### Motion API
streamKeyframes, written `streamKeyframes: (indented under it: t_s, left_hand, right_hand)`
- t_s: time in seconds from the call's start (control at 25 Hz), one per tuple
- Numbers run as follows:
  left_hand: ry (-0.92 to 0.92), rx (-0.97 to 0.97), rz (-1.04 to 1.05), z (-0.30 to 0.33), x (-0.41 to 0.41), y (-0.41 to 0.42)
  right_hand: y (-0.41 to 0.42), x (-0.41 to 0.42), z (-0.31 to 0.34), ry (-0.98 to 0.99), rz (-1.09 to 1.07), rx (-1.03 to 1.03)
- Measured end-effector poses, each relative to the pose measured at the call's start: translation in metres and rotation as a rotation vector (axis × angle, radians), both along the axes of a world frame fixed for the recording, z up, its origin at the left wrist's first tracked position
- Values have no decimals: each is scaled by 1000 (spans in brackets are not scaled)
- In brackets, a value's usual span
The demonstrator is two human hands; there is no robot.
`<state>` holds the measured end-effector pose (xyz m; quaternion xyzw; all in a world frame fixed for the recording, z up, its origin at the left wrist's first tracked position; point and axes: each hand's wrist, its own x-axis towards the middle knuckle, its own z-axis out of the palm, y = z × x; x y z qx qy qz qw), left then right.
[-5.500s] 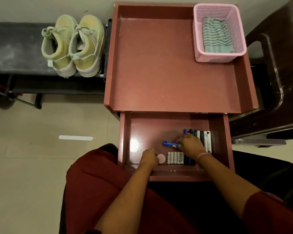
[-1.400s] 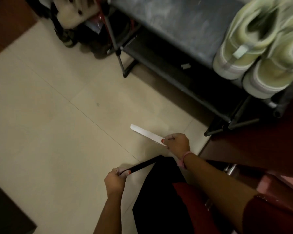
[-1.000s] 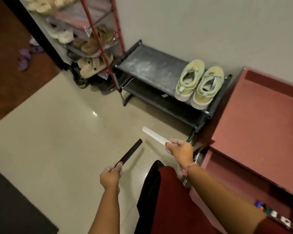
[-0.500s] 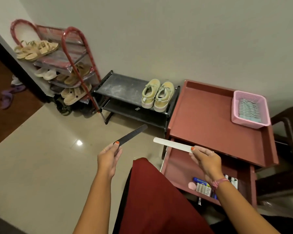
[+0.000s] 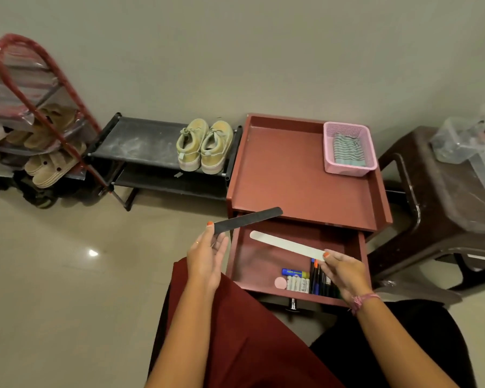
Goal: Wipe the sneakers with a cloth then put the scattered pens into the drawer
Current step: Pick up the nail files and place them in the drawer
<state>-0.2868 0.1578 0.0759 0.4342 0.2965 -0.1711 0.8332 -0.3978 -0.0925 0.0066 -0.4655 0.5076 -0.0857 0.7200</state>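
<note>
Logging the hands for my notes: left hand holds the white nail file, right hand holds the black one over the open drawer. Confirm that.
Not quite: the colours are swapped. In the head view the left hand pinches the black nail file, and the right hand holds the white nail file over the open drawer.
</note>
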Motion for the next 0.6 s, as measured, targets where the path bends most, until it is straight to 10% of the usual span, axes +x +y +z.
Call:
streamKeyframes:
  t_s: [0.6]
  left_hand:
    - [225,27,-79,-83,31,-45]
  right_hand:
    - [-34,53,-134,441,188,-157]
